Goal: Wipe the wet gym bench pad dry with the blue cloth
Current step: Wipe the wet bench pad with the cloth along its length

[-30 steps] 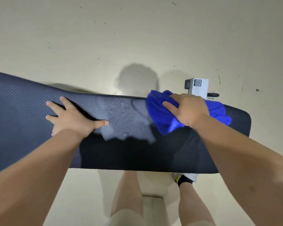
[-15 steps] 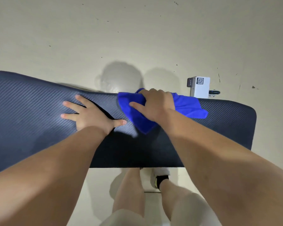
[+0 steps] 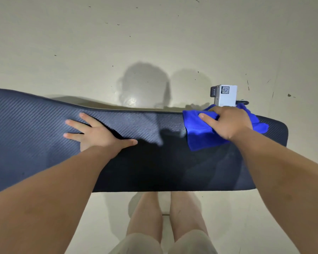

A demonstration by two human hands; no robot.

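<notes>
A long dark bench pad [image 3: 35, 129] with a ribbed carbon-weave surface stretches across the view from left to right. My right hand [image 3: 228, 121] presses a bunched blue cloth [image 3: 200, 136] onto the pad near its right end, close to the far edge. My left hand [image 3: 97, 132] lies flat on the pad left of centre, fingers spread, holding nothing. The pad's near middle lies in my shadow, so any wetness there is hard to tell.
A small white box [image 3: 226, 95] with a QR code sits on the pale floor [image 3: 154, 33] just behind the pad's right end. My bare legs [image 3: 163, 217] stand at the pad's near edge.
My right hand has swept the blue cloth from the pad's middle back to its right end. The left hand has stayed flat on the pad.
</notes>
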